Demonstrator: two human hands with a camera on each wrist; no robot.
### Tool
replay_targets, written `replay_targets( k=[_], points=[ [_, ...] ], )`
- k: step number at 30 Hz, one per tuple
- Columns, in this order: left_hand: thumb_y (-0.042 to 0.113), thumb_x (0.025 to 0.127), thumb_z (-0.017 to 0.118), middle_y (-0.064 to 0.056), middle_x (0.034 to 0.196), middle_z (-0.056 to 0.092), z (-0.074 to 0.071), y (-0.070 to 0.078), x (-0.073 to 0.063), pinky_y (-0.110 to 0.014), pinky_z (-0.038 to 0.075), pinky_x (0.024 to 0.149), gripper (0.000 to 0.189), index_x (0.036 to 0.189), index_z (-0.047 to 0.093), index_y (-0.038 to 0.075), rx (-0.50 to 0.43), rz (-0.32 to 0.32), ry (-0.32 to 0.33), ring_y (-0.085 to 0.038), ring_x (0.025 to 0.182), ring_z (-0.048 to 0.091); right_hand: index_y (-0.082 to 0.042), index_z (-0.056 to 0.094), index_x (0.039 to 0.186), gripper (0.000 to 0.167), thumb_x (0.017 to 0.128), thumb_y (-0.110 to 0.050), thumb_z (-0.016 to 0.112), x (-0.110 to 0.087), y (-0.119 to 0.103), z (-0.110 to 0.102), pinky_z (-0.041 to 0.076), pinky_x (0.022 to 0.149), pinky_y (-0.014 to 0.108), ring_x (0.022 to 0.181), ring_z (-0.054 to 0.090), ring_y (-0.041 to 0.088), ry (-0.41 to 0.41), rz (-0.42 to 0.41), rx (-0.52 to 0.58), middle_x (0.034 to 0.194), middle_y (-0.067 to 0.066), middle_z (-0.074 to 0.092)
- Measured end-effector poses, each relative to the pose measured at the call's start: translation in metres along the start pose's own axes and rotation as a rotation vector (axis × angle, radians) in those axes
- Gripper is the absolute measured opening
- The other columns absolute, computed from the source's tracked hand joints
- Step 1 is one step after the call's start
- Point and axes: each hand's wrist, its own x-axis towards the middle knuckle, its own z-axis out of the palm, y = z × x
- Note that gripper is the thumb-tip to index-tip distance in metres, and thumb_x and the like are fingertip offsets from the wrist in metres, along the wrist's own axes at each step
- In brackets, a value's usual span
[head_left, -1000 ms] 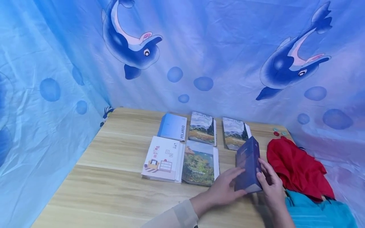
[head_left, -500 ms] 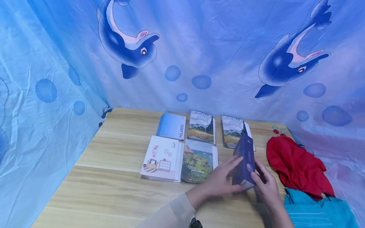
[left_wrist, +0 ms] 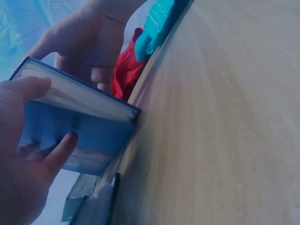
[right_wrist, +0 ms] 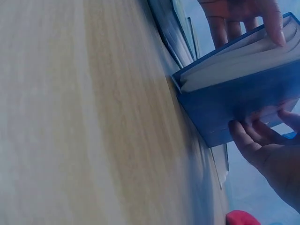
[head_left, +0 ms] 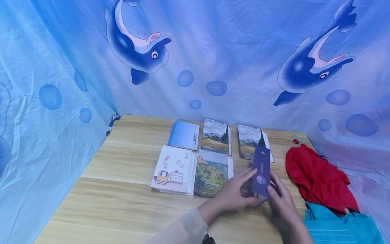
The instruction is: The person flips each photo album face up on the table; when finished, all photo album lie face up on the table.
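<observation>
A thick dark blue photo album (head_left: 262, 166) stands on edge at the right of the table, its printed spine facing up in the head view. My left hand (head_left: 230, 195) holds it from the left; in the left wrist view the thumb (left_wrist: 35, 87) lies over the white page edges (left_wrist: 79, 96) and the fingers against a cover. My right hand (head_left: 284, 200) holds the other side, with its thumb by the spine and its fingers on the far cover. One lower corner of the album is right at the table in the right wrist view.
Left of the hands lie a garden-picture photo album (head_left: 211, 173) and a white album (head_left: 173, 169). Behind are a blue Polaroid album (head_left: 184, 134) and two landscape-cover albums (head_left: 214, 135). Red cloth (head_left: 320, 179), teal cloth (head_left: 341, 223) and small discs (head_left: 295, 141) are at the right.
The dark blue album has turned between my hands: its front cover faced up-left before, and now the spine faces up. Both hands have stayed on it; the other albums have not moved.
</observation>
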Motion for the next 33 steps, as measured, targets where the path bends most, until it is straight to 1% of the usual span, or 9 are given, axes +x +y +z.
replay_targets(
  k=[4,7,9,11,14,17,21,25,33],
  points=[
    [0.028,0.086,0.082,-0.007,0.161,0.036,0.004,0.000,-0.002,-0.024,0.054,0.095,0.089,0.160,0.032,0.020,-0.138,-0.078,-0.007,-0.022,0.138,0.048,0.003,0.028,0.157,0.053,0.108,-0.010,0.043,0.000,0.005,-0.004,0.048,0.091,0.011,0.119,0.049,-0.010,-0.023,-0.005,0.019,0.143,-0.007,0.045],
    [0.024,0.086,0.082,-0.008,0.160,0.037,0.008,0.000,-0.004,-0.011,0.054,0.078,0.089,0.159,0.032,0.017,-0.253,-0.145,0.008,-0.017,0.132,0.053,0.005,0.032,0.155,0.054,0.107,-0.011,0.050,0.001,0.007,-0.007,0.050,0.092,0.013,0.120,0.050,-0.011,-0.042,0.031,0.011,0.149,0.005,0.048],
    [0.026,0.085,0.083,-0.009,0.158,0.040,0.009,-0.001,-0.005,-0.012,0.055,0.079,0.089,0.159,0.033,0.015,-0.286,-0.173,0.028,-0.015,0.129,0.055,0.005,0.034,0.154,0.057,0.105,-0.014,0.056,0.002,0.009,-0.009,0.049,0.092,0.013,0.121,0.050,-0.009,-0.053,0.078,-0.017,0.152,0.022,0.045],
    [0.028,0.085,0.083,-0.009,0.156,0.043,0.009,-0.001,-0.006,-0.013,0.055,0.081,0.091,0.159,0.033,0.014,-0.315,-0.192,0.040,-0.012,0.126,0.056,0.005,0.036,0.153,0.060,0.103,-0.018,0.060,0.002,0.011,-0.010,0.048,0.092,0.011,0.124,0.051,-0.002,-0.053,0.130,-0.056,0.152,0.030,0.041],
    [0.033,0.084,0.084,-0.009,0.155,0.045,0.009,-0.001,-0.007,-0.016,0.055,0.083,0.096,0.160,0.029,0.015,-0.345,-0.210,0.045,-0.008,0.121,0.058,0.004,0.037,0.153,0.062,0.102,-0.022,0.062,0.003,0.013,-0.011,0.045,0.092,0.009,0.133,0.051,0.019,-0.055,0.193,-0.087,0.152,0.029,0.042],
    [0.039,0.084,0.083,-0.008,0.155,0.045,0.009,0.000,-0.006,-0.022,0.052,0.095,0.102,0.162,0.023,0.014,-0.323,-0.208,0.060,-0.009,0.125,0.057,0.001,0.036,0.154,0.067,0.101,-0.029,0.064,0.005,0.014,-0.012,0.044,0.092,0.009,0.138,0.045,0.037,-0.060,0.255,-0.111,0.153,0.026,0.042],
    [0.041,0.083,0.083,-0.008,0.154,0.046,0.007,-0.001,-0.005,-0.027,0.043,0.109,0.106,0.163,0.018,0.011,-0.250,-0.196,0.075,-0.013,0.131,0.053,-0.001,0.031,0.157,0.077,0.099,-0.039,0.065,0.009,0.014,-0.015,0.046,0.107,0.029,0.143,0.038,0.043,-0.089,0.345,-0.167,0.157,0.027,0.037],
    [0.033,0.082,0.085,-0.012,0.150,0.050,0.005,0.000,-0.006,-0.024,0.046,0.105,0.104,0.160,0.023,0.004,-0.241,-0.203,0.070,-0.011,0.125,0.058,-0.004,0.024,0.160,0.085,0.098,-0.043,0.067,0.010,0.015,-0.019,0.035,0.115,0.053,0.147,0.028,0.047,-0.120,0.410,-0.198,0.161,0.028,0.027],
    [0.010,0.078,0.088,-0.015,0.139,0.060,0.009,0.002,-0.008,-0.018,0.056,0.085,0.099,0.157,0.028,-0.002,-0.505,-0.302,0.066,-0.005,0.101,0.069,-0.007,0.021,0.161,0.089,0.095,-0.032,0.073,0.005,0.018,-0.024,0.033,0.115,0.054,0.147,0.024,0.049,-0.174,0.362,-0.197,0.163,0.029,0.021]
  ],
)
